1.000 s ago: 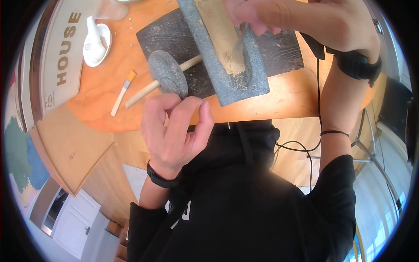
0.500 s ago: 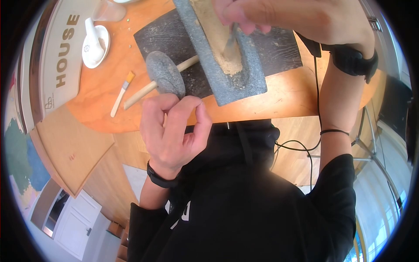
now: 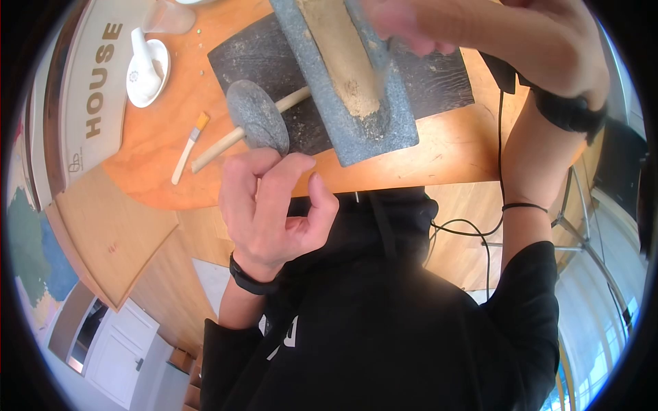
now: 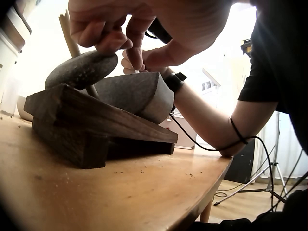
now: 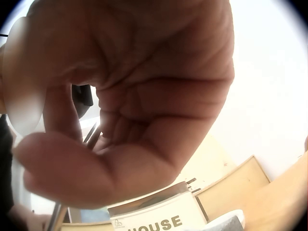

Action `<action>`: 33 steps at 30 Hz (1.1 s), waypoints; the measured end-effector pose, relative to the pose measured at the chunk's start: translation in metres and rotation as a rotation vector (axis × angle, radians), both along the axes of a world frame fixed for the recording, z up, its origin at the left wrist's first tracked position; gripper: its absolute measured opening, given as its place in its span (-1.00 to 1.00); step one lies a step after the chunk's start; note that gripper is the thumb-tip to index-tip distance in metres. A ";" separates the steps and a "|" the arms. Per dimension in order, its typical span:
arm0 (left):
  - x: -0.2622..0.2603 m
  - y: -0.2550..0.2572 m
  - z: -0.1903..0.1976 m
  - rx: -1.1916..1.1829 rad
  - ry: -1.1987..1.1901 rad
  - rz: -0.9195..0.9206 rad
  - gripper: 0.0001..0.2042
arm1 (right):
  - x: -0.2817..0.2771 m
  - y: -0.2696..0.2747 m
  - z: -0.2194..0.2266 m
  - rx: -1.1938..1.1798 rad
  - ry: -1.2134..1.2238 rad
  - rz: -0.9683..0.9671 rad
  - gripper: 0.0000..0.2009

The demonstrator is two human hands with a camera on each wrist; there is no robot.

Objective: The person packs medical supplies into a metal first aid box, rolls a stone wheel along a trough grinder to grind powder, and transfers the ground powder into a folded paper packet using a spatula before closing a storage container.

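Note:
A grey stone trough [image 3: 380,140] holding tan powder [image 3: 343,58] lies on a dark wooden board [image 3: 439,82]. Over its right wall my right hand [image 3: 473,27] pinches a thin metal tool, blurred in the head view; part of its shaft [image 5: 57,216] shows in the right wrist view. The stone wheel [image 3: 257,116] with a wooden rod [image 3: 219,149] through it leans left of the trough. My left hand [image 3: 271,205] is loosely curled at the wheel's near edge, holding nothing; in the left wrist view its fingertips [image 4: 113,42] appear to touch the wheel [image 4: 84,70].
Left on the table [image 3: 157,178] lie a small brush [image 3: 188,149] and a white dish [image 3: 161,82] with a white pestle [image 3: 142,61]. A clear cup [image 3: 171,17] and a panel lettered HOUSE [image 3: 92,89] stand beyond. A black cable [image 3: 500,137] hangs over the table's right edge.
My right hand has moved right with the tool, from over the powder to the trough's right wall. My left thumb has spread slightly away from the fingers.

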State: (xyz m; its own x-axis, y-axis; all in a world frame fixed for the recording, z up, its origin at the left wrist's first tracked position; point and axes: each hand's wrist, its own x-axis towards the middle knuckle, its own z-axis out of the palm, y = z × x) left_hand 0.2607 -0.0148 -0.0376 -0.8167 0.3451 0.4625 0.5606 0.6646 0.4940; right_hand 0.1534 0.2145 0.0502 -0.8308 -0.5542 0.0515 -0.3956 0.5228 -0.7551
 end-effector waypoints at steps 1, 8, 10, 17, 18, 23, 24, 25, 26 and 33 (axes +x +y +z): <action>0.000 0.000 0.000 0.005 0.003 -0.005 -0.72 | 0.000 0.000 0.000 0.007 0.015 0.001 -0.95; -0.001 0.001 -0.001 0.019 0.011 -0.016 -0.73 | 0.001 0.001 -0.001 0.054 0.133 0.006 -0.95; -0.001 0.000 -0.001 0.015 0.015 -0.016 -0.73 | 0.001 0.002 -0.002 0.068 0.169 0.007 -0.95; -0.002 -0.001 -0.003 0.021 0.026 -0.017 -0.75 | 0.002 0.002 -0.004 0.116 0.291 0.012 -0.95; -0.002 -0.001 -0.003 0.022 0.027 -0.016 -0.75 | 0.002 0.002 -0.005 0.123 0.308 0.012 -0.95; -0.001 -0.002 -0.004 0.013 0.015 -0.013 -0.76 | -0.001 0.000 -0.008 0.112 0.384 -0.066 -0.95; -0.001 -0.002 -0.003 0.014 0.016 -0.012 -0.76 | -0.004 0.002 0.000 0.081 0.318 -0.023 -0.95; -0.001 -0.002 -0.003 0.008 0.016 -0.012 -0.76 | -0.006 0.003 0.004 0.050 0.251 0.020 -0.95; -0.002 -0.002 -0.003 0.003 0.017 -0.011 -0.76 | -0.002 -0.002 0.007 0.050 0.252 0.021 -0.95; -0.005 -0.001 -0.006 0.036 0.065 -0.026 -0.76 | 0.002 -0.017 0.020 0.199 0.051 -0.096 -0.94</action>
